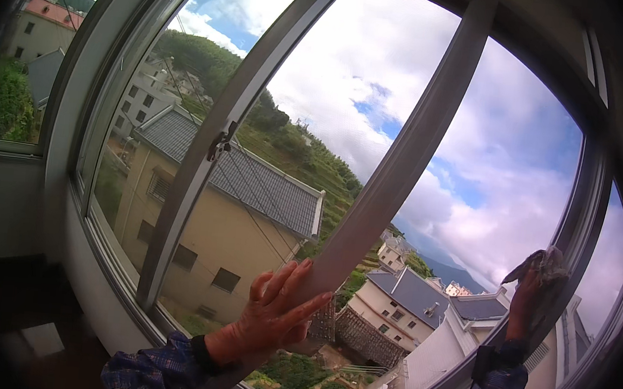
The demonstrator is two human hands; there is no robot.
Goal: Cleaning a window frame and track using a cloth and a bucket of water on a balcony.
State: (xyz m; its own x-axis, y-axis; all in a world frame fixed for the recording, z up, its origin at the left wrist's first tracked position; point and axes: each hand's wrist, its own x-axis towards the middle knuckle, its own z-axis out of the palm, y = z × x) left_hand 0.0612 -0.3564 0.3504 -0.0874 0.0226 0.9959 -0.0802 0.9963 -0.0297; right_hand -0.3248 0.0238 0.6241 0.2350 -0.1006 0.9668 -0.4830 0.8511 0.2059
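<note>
My left hand (266, 318) leans on the wide middle post (403, 173) of the window. Its fingers are stretched out and apart, and the thumb cannot be made out. Farther right and a little higher, my right hand (523, 301) is closed on a crumpled greyish cloth (550, 267). The cloth is pressed against the right-hand window post (589, 195), and part of it hides the fingers. Both forearms wear dark checked sleeves with dark cuffs.
A sliding sash with a narrow frame (188, 209) and a dark latch (220, 143) stands to the left. The window track (106, 265) runs along the bottom. Beyond are a yellowish house (235, 243), other buildings and green hills. A pale flat object (42, 339) lies low at the left.
</note>
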